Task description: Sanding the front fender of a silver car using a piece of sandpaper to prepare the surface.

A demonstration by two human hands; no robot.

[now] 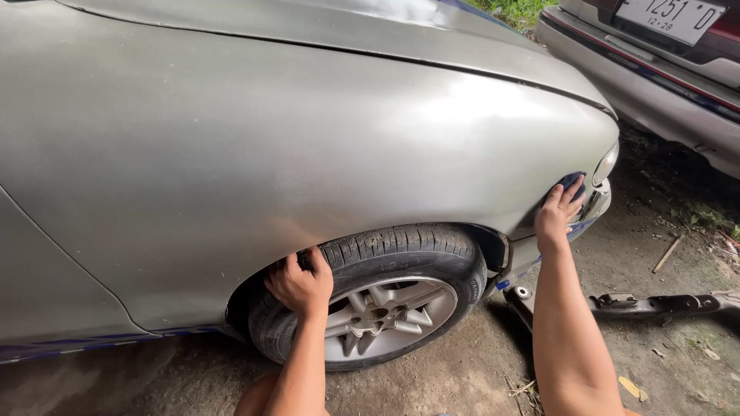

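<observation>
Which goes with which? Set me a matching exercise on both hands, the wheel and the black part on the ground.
Things:
1. left hand
2. right hand
3. wheel
4. black part

Places or states:
A. lies on the ground beside the car's front
B. presses a blue pad on the fender near the headlight
C. grips the top of the tyre
D. silver spokes, under the arch

Pairs: 1-C, 2-B, 3-D, 4-A
</observation>
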